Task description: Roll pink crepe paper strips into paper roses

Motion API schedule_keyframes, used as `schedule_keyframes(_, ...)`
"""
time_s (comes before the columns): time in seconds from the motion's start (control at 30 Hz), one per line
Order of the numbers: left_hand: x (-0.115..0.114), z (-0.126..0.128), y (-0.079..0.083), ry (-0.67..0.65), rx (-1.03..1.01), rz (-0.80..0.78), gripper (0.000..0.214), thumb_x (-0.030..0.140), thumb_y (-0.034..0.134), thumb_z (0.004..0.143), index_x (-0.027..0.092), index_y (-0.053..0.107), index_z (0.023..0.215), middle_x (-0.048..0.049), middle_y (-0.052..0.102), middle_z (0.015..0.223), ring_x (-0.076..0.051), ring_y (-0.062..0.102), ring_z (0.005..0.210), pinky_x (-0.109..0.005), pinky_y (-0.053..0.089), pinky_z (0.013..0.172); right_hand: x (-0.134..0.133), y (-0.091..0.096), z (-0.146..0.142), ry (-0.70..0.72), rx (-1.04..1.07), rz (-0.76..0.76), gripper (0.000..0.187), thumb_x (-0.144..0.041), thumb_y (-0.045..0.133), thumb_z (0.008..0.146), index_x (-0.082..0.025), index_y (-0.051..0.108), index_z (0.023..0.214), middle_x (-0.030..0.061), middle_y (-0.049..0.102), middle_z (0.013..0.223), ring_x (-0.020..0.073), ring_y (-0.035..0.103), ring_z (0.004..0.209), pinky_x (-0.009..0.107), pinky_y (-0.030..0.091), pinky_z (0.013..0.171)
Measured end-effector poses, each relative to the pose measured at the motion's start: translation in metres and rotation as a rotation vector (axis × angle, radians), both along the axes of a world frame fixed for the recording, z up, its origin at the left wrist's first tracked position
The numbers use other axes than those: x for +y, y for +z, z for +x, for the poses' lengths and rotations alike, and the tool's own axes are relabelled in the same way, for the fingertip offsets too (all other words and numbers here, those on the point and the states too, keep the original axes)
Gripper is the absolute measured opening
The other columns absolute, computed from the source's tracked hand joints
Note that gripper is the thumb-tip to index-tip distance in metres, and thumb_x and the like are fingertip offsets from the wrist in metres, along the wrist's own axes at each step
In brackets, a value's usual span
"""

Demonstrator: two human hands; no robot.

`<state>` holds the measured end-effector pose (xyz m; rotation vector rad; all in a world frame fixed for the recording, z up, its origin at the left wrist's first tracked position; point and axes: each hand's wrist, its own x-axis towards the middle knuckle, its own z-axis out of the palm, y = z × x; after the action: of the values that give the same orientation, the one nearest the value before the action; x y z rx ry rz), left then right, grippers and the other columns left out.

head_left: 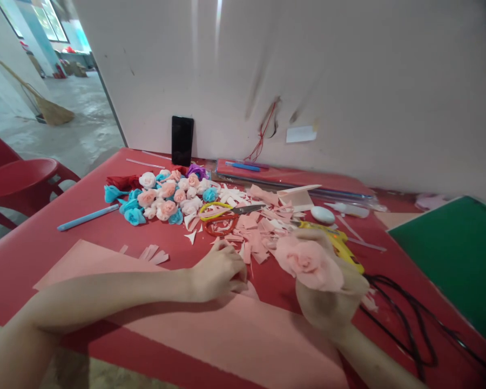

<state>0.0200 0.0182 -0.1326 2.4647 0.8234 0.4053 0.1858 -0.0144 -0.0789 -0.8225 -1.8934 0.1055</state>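
A pink paper rose (pixel 308 262) with wide outer petals is held up in my right hand (pixel 328 302), whose fingers are wrapped behind it. My left hand (pixel 218 270) is low over the table with curled fingers, its fingertips on a small pink paper petal (pixel 251 292). Beneath my left arm lies a large pink paper sheet (pixel 235 335). Just behind the rose is a yellow glue gun (pixel 340 243), partly hidden by my right hand. Scissors (pixel 222 219) with yellow and red handles rest among pink paper scraps (pixel 259 232).
Several finished paper flowers (pixel 166 194) are heaped at the back left, beside a blue pen (pixel 88 217). A phone (pixel 182 140) leans against the wall. Black cable (pixel 413 319) loops at the right near a green board (pixel 457 259). A red chair (pixel 24 178) stands left of the red table (pixel 117 237).
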Motion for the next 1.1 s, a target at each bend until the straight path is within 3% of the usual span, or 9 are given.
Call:
schedule_keyframes(0.2, 0.001, -0.003, 0.005, 0.011, 0.013, -0.069, 0.016, 0.027, 0.071, 0.07, 0.016, 0.061, 0.077, -0.0013, 0.066, 0.083, -0.02, 0.057, 0.088, -0.035, 0.032, 0.088, 0.004, 0.011, -0.007, -0.012, 0.146, 0.057, 0.022, -0.019, 0.051, 0.086, -0.026, 0.055, 0.064, 0.0007, 0.054, 0.057, 0.0212, 0.055, 0.06, 0.033, 0.046, 0.05)
schedule_keyframes(0.4, -0.002, 0.0, 0.011, 0.015, -0.052, -0.137, 0.014, 0.021, 0.073, 0.069, 0.015, 0.061, 0.064, -0.0006, 0.068, 0.07, -0.017, 0.06, 0.076, -0.034, 0.038, 0.084, 0.003, 0.017, -0.008, -0.001, 0.154, 0.024, 0.024, -0.024, 0.054, 0.086, -0.026, 0.056, 0.062, -0.0012, 0.051, 0.053, 0.0183, 0.052, 0.052, 0.032, 0.048, 0.05)
schedule_keyframes(0.5, 0.001, -0.003, 0.025, 0.077, -0.141, -0.159, 0.002, 0.014, 0.062, 0.076, 0.015, 0.061, 0.075, -0.0008, 0.068, 0.076, -0.013, 0.061, 0.071, -0.025, 0.044, 0.07, 0.0, 0.017, -0.008, 0.006, 0.122, -0.013, 0.019, -0.019, 0.055, 0.085, -0.026, 0.061, 0.069, -0.0004, 0.06, 0.063, 0.0177, 0.056, 0.058, 0.031, 0.049, 0.055)
schedule_keyframes(0.6, 0.009, -0.012, 0.047, 0.189, -0.233, -0.134, 0.02, 0.018, 0.062, 0.075, 0.014, 0.056, 0.094, -0.0021, 0.067, 0.079, -0.014, 0.06, 0.07, -0.024, 0.045, 0.062, -0.001, 0.015, -0.007, -0.02, 0.041, -0.049, 0.014, -0.015, 0.058, 0.082, -0.027, 0.066, 0.083, 0.0034, 0.066, 0.086, 0.0215, 0.06, 0.079, 0.036, 0.048, 0.067)
schedule_keyframes(0.73, 0.017, -0.029, 0.079, 0.257, -0.373, -0.054, 0.024, 0.019, 0.061, 0.077, 0.015, 0.054, 0.099, 0.0014, 0.064, 0.073, -0.013, 0.059, 0.07, -0.024, 0.045, 0.065, 0.001, 0.011, -0.006, 0.025, -0.094, -0.016, 0.018, -0.012, 0.056, 0.082, -0.026, 0.067, 0.084, 0.0065, 0.06, 0.115, 0.0246, 0.053, 0.1, 0.041, 0.045, 0.079)
schedule_keyframes(0.9, 0.012, -0.04, 0.104, 0.11, -0.449, -0.106, 0.016, 0.013, 0.066, 0.07, 0.015, 0.062, 0.086, 0.0009, 0.066, 0.08, -0.011, 0.06, 0.074, -0.021, 0.046, 0.067, 0.001, 0.007, -0.006, 0.122, -0.138, -0.003, 0.023, -0.006, 0.051, 0.081, -0.024, 0.064, 0.076, 0.0055, 0.062, 0.111, 0.0235, 0.051, 0.097, 0.041, 0.045, 0.076)
schedule_keyframes(1.1, 0.006, -0.039, 0.105, 0.021, -0.6, -0.325, 0.017, 0.012, 0.067, 0.069, 0.014, 0.063, 0.085, -0.0019, 0.066, 0.083, -0.012, 0.059, 0.079, -0.022, 0.046, 0.071, -0.014, 0.014, -0.008, 0.172, -0.088, 0.021, 0.02, -0.003, 0.051, 0.078, -0.02, 0.06, 0.082, 0.0048, 0.066, 0.09, 0.021, 0.047, 0.084, 0.036, 0.043, 0.07)
